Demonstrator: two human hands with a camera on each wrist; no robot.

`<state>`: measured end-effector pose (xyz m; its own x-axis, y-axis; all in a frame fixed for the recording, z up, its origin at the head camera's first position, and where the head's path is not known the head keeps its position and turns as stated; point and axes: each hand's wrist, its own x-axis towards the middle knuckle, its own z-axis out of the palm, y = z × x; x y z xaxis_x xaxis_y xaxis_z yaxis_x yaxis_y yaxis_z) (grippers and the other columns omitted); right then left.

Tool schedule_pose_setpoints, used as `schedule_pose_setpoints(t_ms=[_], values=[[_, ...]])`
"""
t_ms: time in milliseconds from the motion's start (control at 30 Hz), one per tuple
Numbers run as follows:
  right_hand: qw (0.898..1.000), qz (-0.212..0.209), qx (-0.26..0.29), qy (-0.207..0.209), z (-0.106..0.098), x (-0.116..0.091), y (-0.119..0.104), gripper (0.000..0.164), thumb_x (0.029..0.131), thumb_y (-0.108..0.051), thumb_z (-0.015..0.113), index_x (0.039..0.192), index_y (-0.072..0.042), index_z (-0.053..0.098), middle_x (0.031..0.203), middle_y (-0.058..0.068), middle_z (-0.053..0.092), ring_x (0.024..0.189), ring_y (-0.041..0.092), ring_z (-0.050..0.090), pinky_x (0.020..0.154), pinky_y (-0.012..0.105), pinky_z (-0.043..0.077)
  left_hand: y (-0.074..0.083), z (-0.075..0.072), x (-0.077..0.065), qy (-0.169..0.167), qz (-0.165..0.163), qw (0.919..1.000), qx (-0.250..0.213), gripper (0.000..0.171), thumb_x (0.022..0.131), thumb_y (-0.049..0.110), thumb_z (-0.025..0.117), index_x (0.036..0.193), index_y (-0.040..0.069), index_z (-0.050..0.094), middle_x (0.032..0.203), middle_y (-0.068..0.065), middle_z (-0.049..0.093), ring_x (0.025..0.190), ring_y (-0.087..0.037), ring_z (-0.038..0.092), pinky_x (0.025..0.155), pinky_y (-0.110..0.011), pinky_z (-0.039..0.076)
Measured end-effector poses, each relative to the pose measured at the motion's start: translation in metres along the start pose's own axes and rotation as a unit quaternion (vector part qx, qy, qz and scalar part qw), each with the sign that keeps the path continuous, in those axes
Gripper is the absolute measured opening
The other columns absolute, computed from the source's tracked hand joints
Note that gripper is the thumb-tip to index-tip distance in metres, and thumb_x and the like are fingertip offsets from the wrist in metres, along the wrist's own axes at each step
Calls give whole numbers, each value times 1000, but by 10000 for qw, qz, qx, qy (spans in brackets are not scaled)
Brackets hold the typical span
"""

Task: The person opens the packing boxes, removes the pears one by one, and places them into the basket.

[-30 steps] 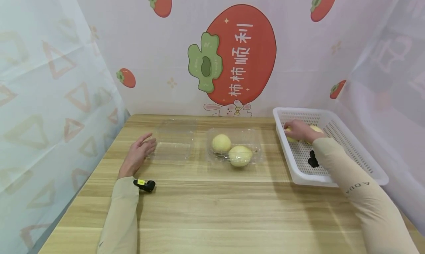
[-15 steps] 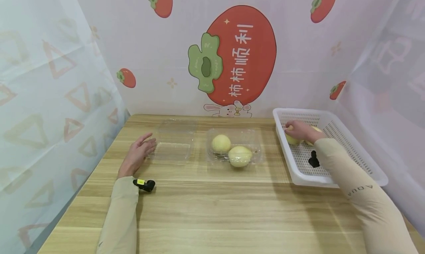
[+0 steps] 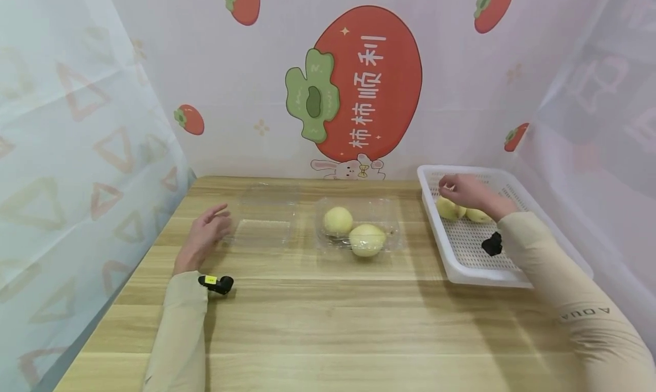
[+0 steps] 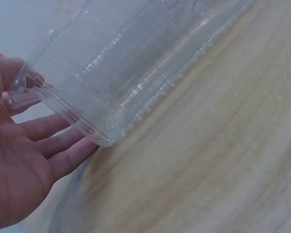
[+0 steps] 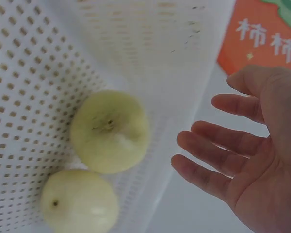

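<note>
Lifted since the earlier frame, the right grip [image 3: 465, 190] has come up from the two fruits in the basket, which now show more fully below it; the left grip [image 3: 206, 232] stays where it was.

Behind everything hangs a pale backdrop [image 3: 236, 78] printed with red persimmons. Before it spreads the wood-grained tabletop [image 3: 328, 318]. On its right side sits the white basket [image 3: 487, 276], with perforated walls and floor. Two clear plastic containers stand farther left: the left container [image 3: 263, 223], nearest the left side, and the middle container [image 3: 379, 205], beside it.

Seen from the right wrist, the right grip is loosely open, fingers apart and slightly bent, holding nothing, next to the basket wall. The left grip is also relaxed, fingers extended at the end of the left container; I cannot tell how firmly they touch it.

Smaller are the pale yellow fruits. One basket fruit [image 3: 449, 208] lies near the left wall, the other basket fruit [image 3: 478, 215] just beside it. In the middle container are a rounder fruit [image 3: 338, 221] and, nearer the viewer, another fruit [image 3: 367, 240]. Smallest is the black device [image 3: 216, 284] with a yellow label at the left sleeve.
</note>
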<state>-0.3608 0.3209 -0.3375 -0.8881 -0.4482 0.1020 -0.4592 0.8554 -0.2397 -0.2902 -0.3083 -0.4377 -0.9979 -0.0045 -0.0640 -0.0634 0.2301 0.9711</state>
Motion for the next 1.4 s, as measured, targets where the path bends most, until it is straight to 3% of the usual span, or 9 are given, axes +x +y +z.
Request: schedule_pose_setpoints(t_ms=[267,567,700,833,900,1000,1100,1200,1400], values=[[9983,-438,-216,306,-15,-8,-40,25,98,-16,55,111,1,68,103,17,73,92,31,69,80,49,57,13,1,3,582,316,9959,618,51,106,22,35,154,6,29,157,-24,30,142,-41,36,113,-52,38],[9960,-706,-302,448,-15,-19,-74,20,95,-17,61,107,-3,70,103,12,73,90,26,70,82,46,58,26,13,5,739,416,9871,1355,49,104,23,34,149,6,38,158,-22,31,144,-42,31,117,-60,27],[9923,-987,-469,586,-13,-22,-85,17,94,-15,63,103,-4,71,98,10,74,88,24,70,79,44,58,34,17,5,797,428,9827,1616,49,102,24,33,149,14,40,158,-20,31,89,-27,63,78,-44,55],[9868,-1331,-521,765,-9,-25,-95,13,93,-12,63,99,-5,72,93,7,73,85,23,69,76,42,58,45,25,6,871,490,9823,1587,47,101,24,35,148,21,43,157,-16,33,44,-7,32,36,-27,34],[9837,-1494,-535,846,-7,-27,-100,12,92,-11,64,98,-5,72,92,7,73,84,22,69,75,40,58,50,29,5,922,544,9822,1542,46,102,25,35,147,21,44,158,-12,34,53,-9,43,40,-26,36],[9803,-1684,-557,874,-3,-29,-109,10,91,-11,65,98,-6,72,91,5,72,81,19,68,73,38,57,57,34,4,1010,713,9817,1448,45,102,24,34,144,17,47,158,-10,36,101,-21,61,66,-30,48],[9775,-1824,-593,876,1,-32,-118,11,90,-12,68,98,-7,72,91,4,72,75,16,67,68,35,57,62,42,3,984,981,9822,1261,44,102,20,35,142,11,49,157,-13,37,142,-30,36,103,-44,45],[9765,-1912,-590,802,4,-34,-126,12,90,-14,69,99,-7,71,90,2,70,71,13,65,64,32,56,67,50,2,922,1291,9810,1115,43,100,15,36,140,7,51,153,-16,41,146,-33,32,117,-51,33],[9726,-2120,-643,710,10,-41,-141,13,89,-15,70,100,-8,71,91,3,68,75,14,67,66,31,57,74,65,0,816,1662,9767,1086,40,100,14,39,137,6,53,148,-16,49,142,-31,39,116,-51,35]])
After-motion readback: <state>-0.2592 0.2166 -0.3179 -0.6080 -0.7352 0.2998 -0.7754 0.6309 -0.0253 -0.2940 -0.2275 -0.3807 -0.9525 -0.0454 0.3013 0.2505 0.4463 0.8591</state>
